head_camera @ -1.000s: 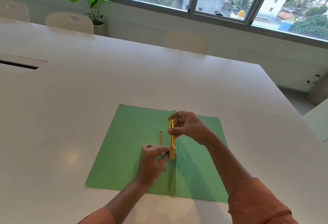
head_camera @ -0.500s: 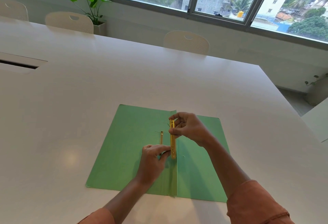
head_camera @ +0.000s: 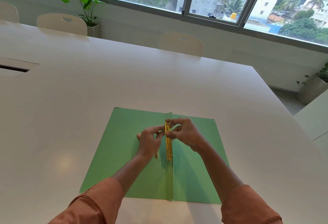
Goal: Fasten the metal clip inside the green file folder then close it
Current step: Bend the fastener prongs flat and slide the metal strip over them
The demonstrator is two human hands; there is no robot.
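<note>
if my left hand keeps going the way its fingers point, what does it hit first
Most likely the gold metal strip. The left hand points its fingertips right, toward the strip's top end, where the right hand pinches it. Whether they already touch is unclear.

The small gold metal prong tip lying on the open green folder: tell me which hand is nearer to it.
Left. The left hand is directly above the small gold prong tip, its wrist partly covering it. The right hand is farther right, beyond the long gold metal clip bar, pinching the bar's upper end.
</note>
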